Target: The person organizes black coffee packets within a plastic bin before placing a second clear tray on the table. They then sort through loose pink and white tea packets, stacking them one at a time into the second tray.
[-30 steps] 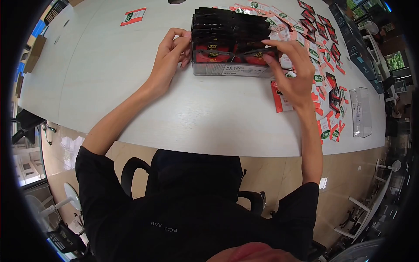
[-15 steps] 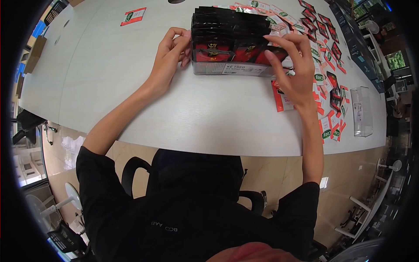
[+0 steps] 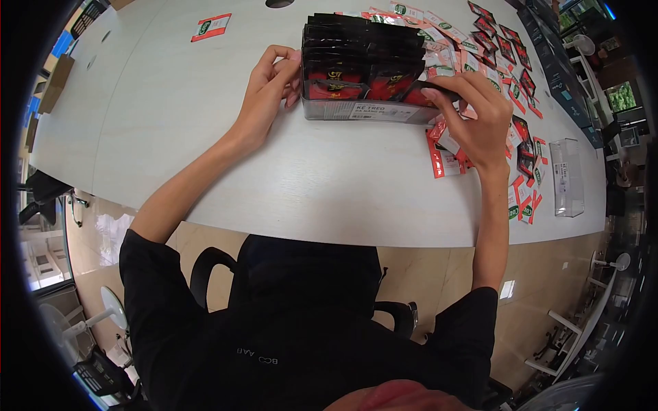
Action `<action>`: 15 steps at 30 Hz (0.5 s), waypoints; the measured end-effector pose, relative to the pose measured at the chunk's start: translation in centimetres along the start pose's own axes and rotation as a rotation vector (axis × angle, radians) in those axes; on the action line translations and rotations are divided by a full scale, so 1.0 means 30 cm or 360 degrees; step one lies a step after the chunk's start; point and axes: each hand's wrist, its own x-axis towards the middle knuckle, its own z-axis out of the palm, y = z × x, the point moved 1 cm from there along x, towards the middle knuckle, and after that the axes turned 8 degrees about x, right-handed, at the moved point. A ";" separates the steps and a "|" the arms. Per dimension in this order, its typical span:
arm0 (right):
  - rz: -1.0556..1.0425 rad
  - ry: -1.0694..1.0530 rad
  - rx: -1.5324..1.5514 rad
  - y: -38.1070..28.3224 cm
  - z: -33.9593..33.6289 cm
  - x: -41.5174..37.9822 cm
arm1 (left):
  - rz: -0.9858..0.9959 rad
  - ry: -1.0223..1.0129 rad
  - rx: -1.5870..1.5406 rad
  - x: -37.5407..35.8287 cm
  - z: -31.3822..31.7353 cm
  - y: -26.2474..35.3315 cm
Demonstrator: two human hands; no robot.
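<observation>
A clear plastic box (image 3: 329, 109) with a white label stands on the table, packed with rows of upright black-and-red sachets (image 3: 336, 77). At its left end my left hand (image 3: 269, 85) rests with curled fingers, fingertips against the box's side. My right hand (image 3: 480, 113) is at the right front corner, thumb and index finger pinching the edge of a tilted black-and-red sachet (image 3: 417, 94) in the box. Part of that sachet is hidden behind the thumb. Below the right hand lies a red-and-white sachet (image 3: 444, 161).
Many red-and-white sachets (image 3: 445, 26) and several black-and-red sachets (image 3: 506, 48) are scattered to the right. Another clear plastic box (image 3: 567, 178) lies near the right edge. One lone red-and-white sachet (image 3: 211, 27) is at the far left. A long dark box (image 3: 558, 68) borders the right side.
My right hand has moved slightly right and down, its fingers closing from spread to a pinch on the sachet at the box's right end. My left hand stays in place.
</observation>
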 end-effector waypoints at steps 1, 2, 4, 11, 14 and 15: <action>0.0000 0.0003 -0.0002 -0.004 -0.002 -0.005 | -0.0004 0.0007 -0.0001 0.000 0.001 0.001; 0.0104 -0.0028 -0.0002 -0.007 -0.005 -0.010 | -0.0002 0.0005 -0.0002 0.000 0.001 0.001; 0.0207 -0.0059 -0.0004 -0.005 -0.003 -0.015 | -0.0006 0.0008 -0.0002 0.001 0.002 0.002; 0.0099 0.0025 0.0457 -0.042 0.032 0.000 | -0.0003 0.0005 0.0004 0.001 0.002 0.000; 0.0064 0.0051 0.0430 -0.027 0.009 0.007 | 0.0017 0.0003 0.0001 -0.001 0.000 0.001; 0.0032 0.0068 0.0388 -0.020 -0.002 0.008 | 0.0006 0.0005 0.0002 -0.003 -0.002 0.002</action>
